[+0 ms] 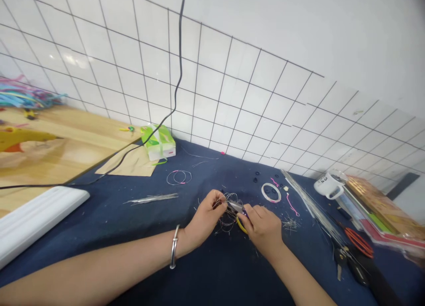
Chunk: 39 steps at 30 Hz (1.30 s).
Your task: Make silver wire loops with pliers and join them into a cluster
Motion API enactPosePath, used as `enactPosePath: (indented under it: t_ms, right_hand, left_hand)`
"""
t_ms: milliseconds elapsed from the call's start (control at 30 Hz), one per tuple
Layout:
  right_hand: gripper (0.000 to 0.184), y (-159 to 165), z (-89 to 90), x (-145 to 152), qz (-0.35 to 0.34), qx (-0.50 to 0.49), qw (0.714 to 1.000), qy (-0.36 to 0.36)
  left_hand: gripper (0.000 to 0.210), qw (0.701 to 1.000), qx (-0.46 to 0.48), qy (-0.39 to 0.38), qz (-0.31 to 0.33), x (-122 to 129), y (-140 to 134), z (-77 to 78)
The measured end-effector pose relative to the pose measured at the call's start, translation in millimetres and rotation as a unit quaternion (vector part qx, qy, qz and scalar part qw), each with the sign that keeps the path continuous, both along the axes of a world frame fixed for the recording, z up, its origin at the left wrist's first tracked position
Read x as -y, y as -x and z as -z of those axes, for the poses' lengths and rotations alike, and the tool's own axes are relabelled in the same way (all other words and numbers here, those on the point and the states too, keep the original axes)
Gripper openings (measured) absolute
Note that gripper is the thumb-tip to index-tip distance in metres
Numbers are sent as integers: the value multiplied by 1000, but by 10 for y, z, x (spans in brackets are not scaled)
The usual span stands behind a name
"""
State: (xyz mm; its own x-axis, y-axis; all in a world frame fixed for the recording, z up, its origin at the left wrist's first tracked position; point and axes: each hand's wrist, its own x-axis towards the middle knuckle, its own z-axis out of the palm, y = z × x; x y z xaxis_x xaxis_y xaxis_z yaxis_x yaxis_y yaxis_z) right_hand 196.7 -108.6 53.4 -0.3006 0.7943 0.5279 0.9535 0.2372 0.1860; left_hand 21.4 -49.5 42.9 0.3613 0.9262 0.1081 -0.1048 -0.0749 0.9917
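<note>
My left hand (209,215), with a silver bangle at the wrist, pinches thin silver wire at the edge of a loose wire tangle (229,226). My right hand (264,228) is wrapped round a hand tool with silver jaws (236,207) and dark blue and yellow on its handles; whether pliers or scissors I cannot tell. Its jaws point left, close to my left fingertips, over the wire. Fingers hide the exact spot where tool and wire meet. The tangle lies on the dark blue cloth (152,235) between both hands.
Straight wires (152,199) and a wire loop (179,177) lie to the left. Rightward are a white ring (271,193), wire clippings (290,224), orange-handled scissors (358,242) and a white mug (329,185). A black cable (159,124) crosses above a green-white tissue pack (159,142).
</note>
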Motion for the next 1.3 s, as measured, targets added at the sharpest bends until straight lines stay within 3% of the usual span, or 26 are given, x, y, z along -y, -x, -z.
enactPosePath:
  t_ms: [367, 733, 933, 1167, 1300]
  right_hand:
    - [22, -34, -19, -8, -33, -29, 999, 12]
    - [29, 2, -19, 23, 7, -63, 998, 20]
    - [28, 28, -67, 47, 12, -57, 998, 26]
    - [27, 26, -118, 56, 25, -91, 993, 71]
    - [23, 36, -185, 40, -20, -188, 968, 164]
  left_hand:
    - [5, 998, 52, 23, 18, -65, 7, 49]
    - [13, 999, 13, -47, -5, -85, -2, 26]
    - [11, 990, -45, -132, -37, -98, 4, 73]
    - [11, 980, -80, -178, -48, -96, 16, 90]
    - [12, 983, -75, -164, -31, -108, 5, 103]
